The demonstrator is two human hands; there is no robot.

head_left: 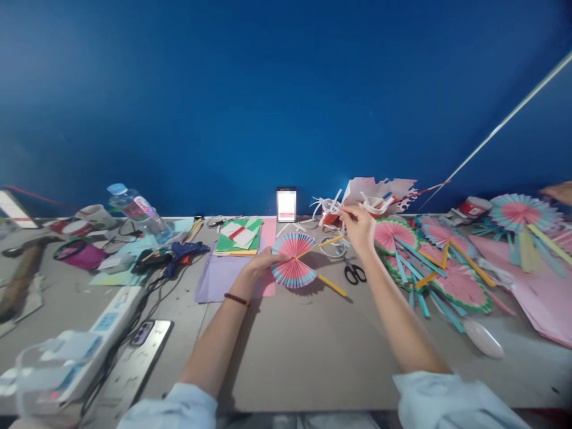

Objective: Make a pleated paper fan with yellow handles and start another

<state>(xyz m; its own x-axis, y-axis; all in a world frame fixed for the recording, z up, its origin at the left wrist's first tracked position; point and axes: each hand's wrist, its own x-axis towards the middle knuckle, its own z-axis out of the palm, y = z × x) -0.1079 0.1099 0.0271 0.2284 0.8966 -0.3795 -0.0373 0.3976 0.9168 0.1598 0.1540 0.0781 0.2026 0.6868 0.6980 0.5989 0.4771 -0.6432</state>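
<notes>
My left hand grips the left edge of a round pleated paper fan, pink in the middle and light blue at the rim. Two yellow strips stick out from its right side, with an open wedge between them. Behind the fan, to the right, my right hand has its fingertips pinched together at a tangle of thin white strips. Whether a strip is between those fingertips cannot be made out. Black-handled scissors lie on the table just below the right hand.
Finished paper fans pile up at right, near pink sheets. Coloured paper, a blue glue gun, a bottle, a phone and a power strip lie leftward. Another person's hand shows at far right.
</notes>
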